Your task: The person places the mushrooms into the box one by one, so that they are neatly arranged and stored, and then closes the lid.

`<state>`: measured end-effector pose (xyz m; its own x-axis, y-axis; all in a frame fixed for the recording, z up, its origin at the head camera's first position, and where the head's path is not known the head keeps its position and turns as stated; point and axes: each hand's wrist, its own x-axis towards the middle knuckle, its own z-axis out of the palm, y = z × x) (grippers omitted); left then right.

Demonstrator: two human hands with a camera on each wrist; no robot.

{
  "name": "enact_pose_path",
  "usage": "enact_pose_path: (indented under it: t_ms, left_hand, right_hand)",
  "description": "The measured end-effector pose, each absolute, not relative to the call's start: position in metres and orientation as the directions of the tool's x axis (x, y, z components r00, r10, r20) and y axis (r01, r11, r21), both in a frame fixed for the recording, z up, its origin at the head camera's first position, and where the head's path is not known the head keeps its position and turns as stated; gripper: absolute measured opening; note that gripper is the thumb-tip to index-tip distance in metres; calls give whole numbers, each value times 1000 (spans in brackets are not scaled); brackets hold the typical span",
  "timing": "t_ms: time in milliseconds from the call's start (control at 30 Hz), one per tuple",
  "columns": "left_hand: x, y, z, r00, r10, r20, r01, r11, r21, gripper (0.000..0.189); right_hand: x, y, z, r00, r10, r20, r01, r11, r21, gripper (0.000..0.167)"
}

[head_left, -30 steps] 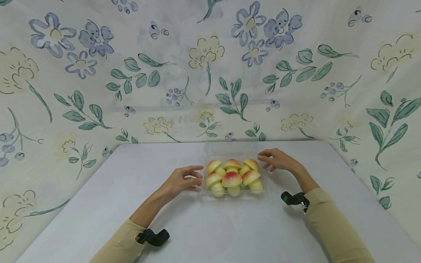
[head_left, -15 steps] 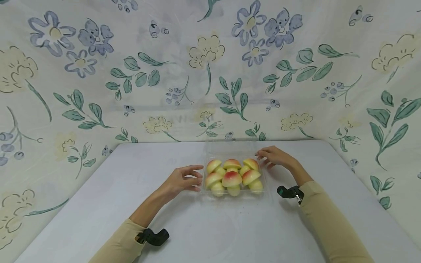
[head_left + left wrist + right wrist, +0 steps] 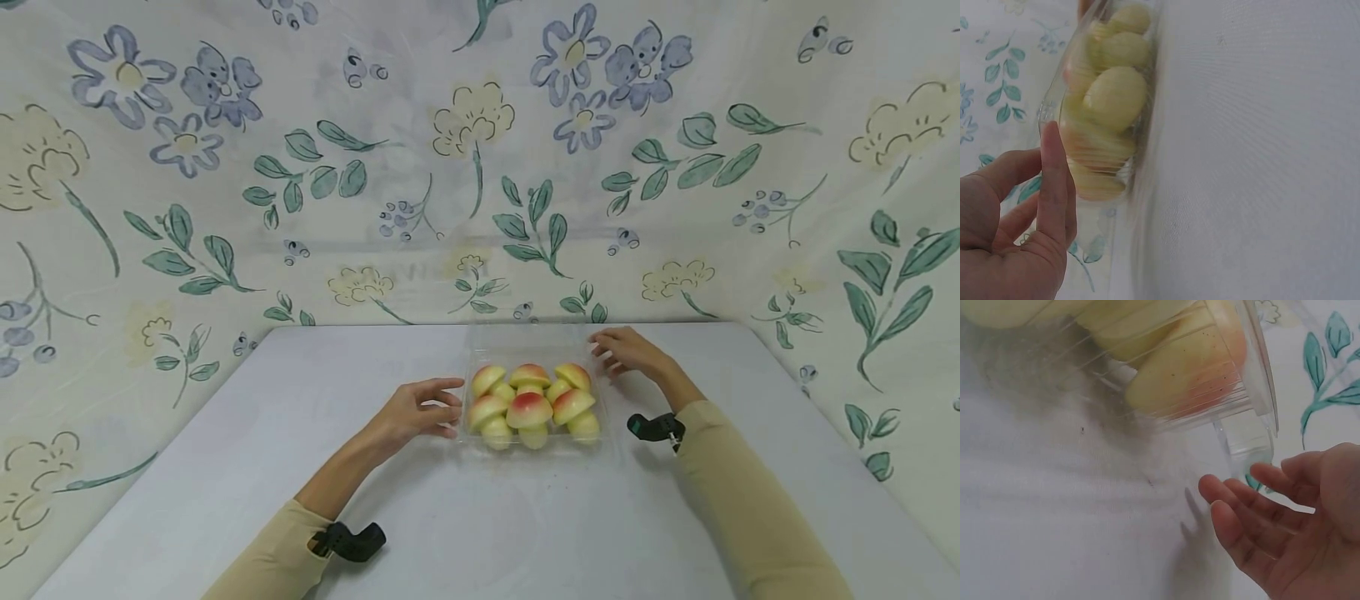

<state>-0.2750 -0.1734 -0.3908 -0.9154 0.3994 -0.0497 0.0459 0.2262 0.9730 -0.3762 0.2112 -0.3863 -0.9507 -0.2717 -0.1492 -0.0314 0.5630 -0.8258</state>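
A clear plastic box stands on the table, holding several mushroom-shaped pieces with pale yellow-green stems and red-blushed caps. Behind the pieces, its transparent lid seems to lie back, though its outline is faint. My left hand is at the box's left side, fingers extended; in the left wrist view a fingertip meets or nearly meets the rim. By the back right corner is my right hand, its fingers loosely bent. The right wrist view shows it holding nothing, with its fingertips near a clear flap.
A white table extends around the box. Floral cloth hangs behind it and along both sides. Each sleeve carries a black wrist camera, the left camera and the right camera.
My right hand has shifted toward the back of the table, along the box's right side to its rear corner. The left hand and the box have stayed in place.
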Motion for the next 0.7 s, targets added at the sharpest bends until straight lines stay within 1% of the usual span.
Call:
enact_pose_path:
  t_ms: [200,700]
  left_hand:
    - [-275,-174,-390,-912,407,-45,53,227,972,60]
    - [-274,-174,-390,-917,398,-32,56,209,976,59]
  right_hand:
    - [-378,208,-385,-955,-257,-148,-9,525,-851,44]
    - [-376,208,-372,-954,-287,-83,-74,497,-865,45]
